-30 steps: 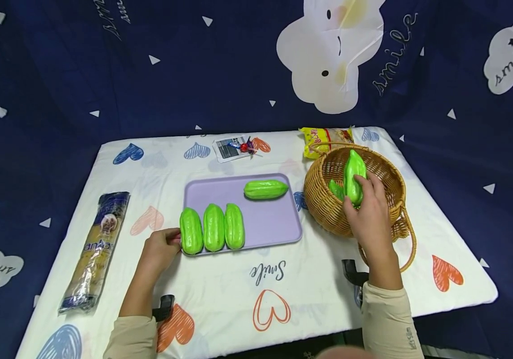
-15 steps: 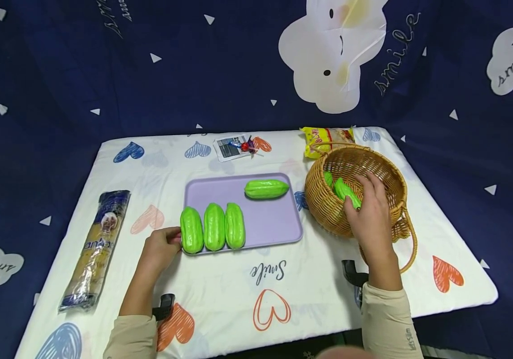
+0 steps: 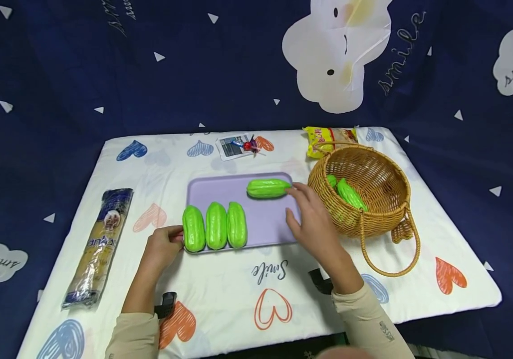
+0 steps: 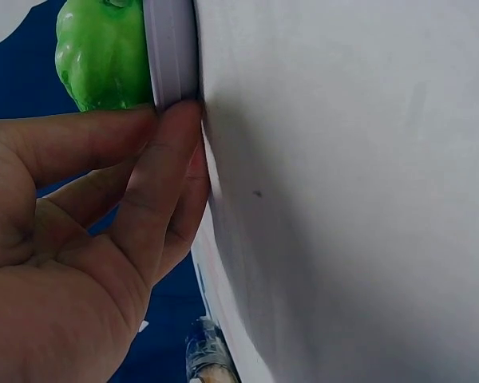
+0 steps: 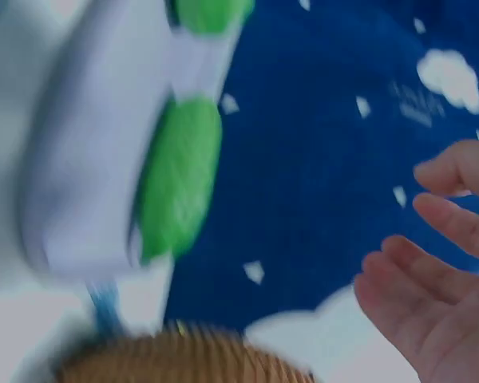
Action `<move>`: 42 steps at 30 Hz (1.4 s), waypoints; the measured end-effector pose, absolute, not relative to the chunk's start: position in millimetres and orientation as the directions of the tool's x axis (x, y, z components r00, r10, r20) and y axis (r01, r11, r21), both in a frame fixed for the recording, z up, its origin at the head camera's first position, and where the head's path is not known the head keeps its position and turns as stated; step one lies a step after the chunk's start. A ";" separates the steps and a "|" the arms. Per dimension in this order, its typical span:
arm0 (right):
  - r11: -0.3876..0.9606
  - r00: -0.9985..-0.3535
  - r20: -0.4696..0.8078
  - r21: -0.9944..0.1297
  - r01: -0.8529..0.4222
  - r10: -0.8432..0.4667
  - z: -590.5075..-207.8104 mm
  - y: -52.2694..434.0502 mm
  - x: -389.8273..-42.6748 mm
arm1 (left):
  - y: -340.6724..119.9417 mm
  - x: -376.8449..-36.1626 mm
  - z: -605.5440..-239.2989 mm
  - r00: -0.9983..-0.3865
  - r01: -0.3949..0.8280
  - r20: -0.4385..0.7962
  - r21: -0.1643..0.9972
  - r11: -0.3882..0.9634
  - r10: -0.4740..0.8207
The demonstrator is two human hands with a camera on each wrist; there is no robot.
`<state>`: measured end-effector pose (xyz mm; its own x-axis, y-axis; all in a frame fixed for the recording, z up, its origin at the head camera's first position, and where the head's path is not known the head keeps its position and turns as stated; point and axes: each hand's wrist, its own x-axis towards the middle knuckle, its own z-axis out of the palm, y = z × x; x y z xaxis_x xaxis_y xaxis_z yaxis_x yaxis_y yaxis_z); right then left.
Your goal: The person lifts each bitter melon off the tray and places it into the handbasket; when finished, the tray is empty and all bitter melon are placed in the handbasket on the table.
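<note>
A purple tray (image 3: 220, 192) lies mid-table with three green gourds (image 3: 214, 225) side by side at its front left. A fourth gourd (image 3: 267, 188) lies crosswise at the tray's back right. My left hand (image 3: 166, 244) pinches the tray's front-left rim (image 4: 172, 48), thumb and fingers (image 4: 168, 159) against it beside a gourd (image 4: 104, 52). My right hand (image 3: 303, 212) hovers open over the tray's right edge, holding nothing, its fingertips close to the crosswise gourd (image 5: 180, 183). A wicker basket (image 3: 375, 172) to the right holds two more gourds (image 3: 351, 194).
A long pasta packet (image 3: 99, 244) lies at the table's left. A yellow snack bag (image 3: 328, 137) sits behind the basket, and a card with a wrapped candy (image 3: 238, 146) lies at the back. The basket's handle (image 3: 391, 249) hangs toward the front edge.
My right hand lowered a gourd into the basket, let go of it, and moved left to the tray's right side. The left hand stayed on the tray's corner.
</note>
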<state>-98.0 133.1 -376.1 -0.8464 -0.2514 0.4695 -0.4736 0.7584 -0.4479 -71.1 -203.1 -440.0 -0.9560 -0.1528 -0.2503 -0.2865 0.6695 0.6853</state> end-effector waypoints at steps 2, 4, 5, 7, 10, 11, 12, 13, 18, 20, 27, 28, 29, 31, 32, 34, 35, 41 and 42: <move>0.756 -0.852 0.416 -0.431 -0.493 -0.319 -385.5 120.4 -97.0 | -202.9 -70.9 -440.6 -0.957 -0.283 -0.247 0.688 0.668 -0.151; 0.750 -0.854 0.365 -0.424 -0.508 -0.371 -394.4 109.1 -95.9 | -202.7 -70.5 -440.6 -0.958 -0.282 -0.245 0.686 0.670 -0.152; 0.745 -0.853 0.344 -0.425 -0.515 -0.393 -398.1 103.9 -95.4 | -202.5 -70.3 -440.5 -0.958 -0.282 -0.244 0.686 0.671 -0.152; 0.737 -0.853 0.295 -0.431 -0.520 -0.430 -404.2 94.6 -94.7 | -202.3 -70.3 -440.1 -0.957 -0.283 -0.245 0.683 0.673 -0.154; 0.728 -0.853 0.223 -0.448 -0.519 -0.471 -410.6 83.2 -92.9 | -202.0 -70.4 -439.7 -0.957 -0.284 -0.243 0.684 0.672 -0.157; 0.725 -0.853 0.200 -0.455 -0.517 -0.483 -412.3 80.0 -92.1 | -202.0 -70.4 -439.6 -0.957 -0.284 -0.242 0.685 0.671 -0.159; 0.728 -0.853 0.175 -0.456 -0.512 -0.491 -414.1 76.9 -91.4 | -202.0 -70.4 -439.7 -0.958 -0.283 -0.239 0.686 0.670 -0.159; 0.730 -0.854 0.153 -0.458 -0.507 -0.496 -415.9 74.2 -90.7 | -202.1 -70.5 -439.6 -0.958 -0.282 -0.237 0.688 0.669 -0.160; 0.747 -0.855 0.075 -0.453 -0.487 -0.513 -426.2 64.9 -88.9 | -202.7 -70.3 -440.4 -0.961 -0.274 -0.228 0.686 0.674 -0.158; 0.747 -0.852 0.065 -0.451 -0.489 -0.519 -429.8 62.7 -88.9 | -202.8 -70.1 -440.6 -0.961 -0.273 -0.229 0.685 0.675 -0.157; 0.731 -0.837 0.076 -0.449 -0.514 -0.542 -436.4 56.6 -91.3 | -202.0 -70.2 -439.8 -0.962 -0.269 -0.221 0.686 0.676 -0.158; 0.728 -0.837 0.079 -0.453 -0.514 -0.541 -436.6 56.2 -91.6 | -201.9 -70.3 -439.8 -0.963 -0.267 -0.220 0.687 0.676 -0.157; 0.727 -0.838 0.082 -0.456 -0.513 -0.540 -436.9 55.8 -91.7 | -201.7 -70.4 -439.7 -0.963 -0.267 -0.220 0.688 0.675 -0.156; 0.723 -0.842 0.085 -0.471 -0.505 -0.533 -437.1 55.3 -92.0 | -201.5 -70.2 -439.5 -0.963 -0.267 -0.221 0.688 0.674 -0.156; 0.720 -0.844 0.087 -0.479 -0.502 -0.530 -437.1 55.1 -92.1 | -201.6 -70.0 -439.4 -0.962 -0.269 -0.223 0.688 0.675 -0.156; 0.719 -0.849 0.090 -0.490 -0.493 -0.521 -437.2 54.7 -92.4 | -201.8 -69.7 -439.1 -0.961 -0.272 -0.225 0.688 0.673 -0.158; 0.720 -0.852 0.088 -0.493 -0.488 -0.517 -437.2 54.5 -92.6 | -201.9 -69.6 -438.9 -0.961 -0.273 -0.225 0.688 0.672 -0.160; 0.726 -0.868 0.072 -0.516 -0.455 -0.492 -438.1 53.6 -93.2 | -202.2 -69.4 -439.2 -0.963 -0.268 -0.220 0.690 0.673 -0.158; 0.725 -0.869 0.072 -0.521 -0.451 -0.490 -438.4 53.6 -93.2 | -202.1 -69.3 -439.2 -0.963 -0.268 -0.221 0.690 0.673 -0.157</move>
